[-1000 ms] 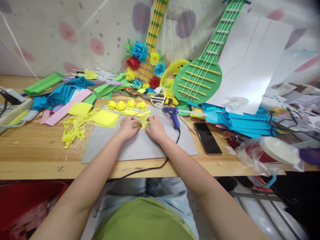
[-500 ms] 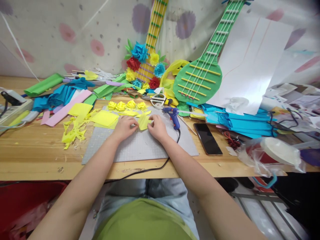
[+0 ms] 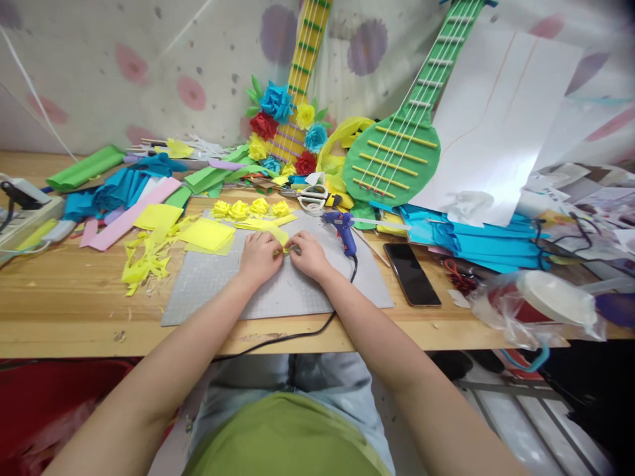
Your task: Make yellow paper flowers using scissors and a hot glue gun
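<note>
Over the grey cutting mat (image 3: 213,284), my left hand (image 3: 262,256) and my right hand (image 3: 307,254) meet almost fingertip to fingertip. Both have their fingers closed on a small piece of yellow crepe paper (image 3: 278,233), whose near edge is mostly hidden by the fingers. Behind them lie flat yellow paper strips (image 3: 251,225) and a row of several yellow paper flowers (image 3: 239,210). A stack of yellow paper sheets (image 3: 207,235) rests to the left of my left hand. To the right of my right hand lies a blue glue gun (image 3: 343,231).
White-handled scissors (image 3: 313,198) lie behind the mat. A phone (image 3: 411,274) is at the right, and the glue gun's black cord (image 3: 297,335) crosses the front. Yellow and green paper guitars (image 3: 391,162) stand at the back. Yellow scraps (image 3: 149,261) and coloured paper (image 3: 119,192) cover the left.
My left hand has moved right, closer to my right hand. The yellow paper between them, earlier spread upright, is now lower, with its near edge pinched between the fingers of both hands.
</note>
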